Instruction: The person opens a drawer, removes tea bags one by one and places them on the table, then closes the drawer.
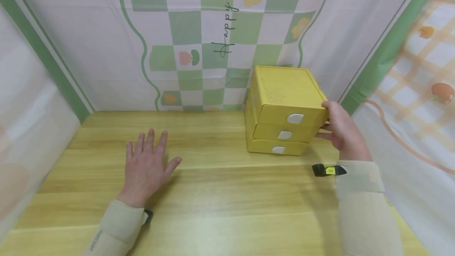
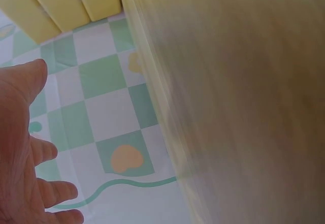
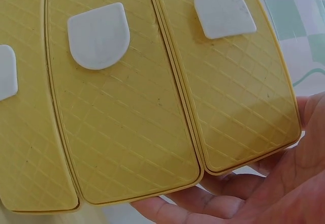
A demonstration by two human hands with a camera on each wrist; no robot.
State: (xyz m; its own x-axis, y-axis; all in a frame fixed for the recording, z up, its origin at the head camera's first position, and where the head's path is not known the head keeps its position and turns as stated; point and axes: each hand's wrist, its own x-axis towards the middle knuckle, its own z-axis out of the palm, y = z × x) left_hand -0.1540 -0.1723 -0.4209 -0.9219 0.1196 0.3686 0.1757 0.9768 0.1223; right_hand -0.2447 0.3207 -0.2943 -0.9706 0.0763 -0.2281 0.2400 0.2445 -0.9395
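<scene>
A yellow mini drawer cabinet [image 1: 284,88] with three stacked drawers stands on the wooden table [image 1: 213,200], right of the middle. Each drawer front carries a white rounded tab [image 3: 99,36], and all three look closed. My right hand [image 1: 346,131] touches the cabinet's right side, its thumb at the upper front corner and its fingers [image 3: 216,203] reaching along the side wall. Parts of those fingers are hidden behind the cabinet. Well left of the cabinet, my left hand [image 1: 147,169] is over the table with fingers spread, holding nothing.
A checkered green and white cloth [image 1: 188,29] hangs behind the table's back edge, close behind the cabinet. More fabric [image 1: 401,125] hangs along the right, and a pale cloth [image 1: 32,102] hangs on the left. A black strap end [image 1: 328,170] sticks out from the right cuff.
</scene>
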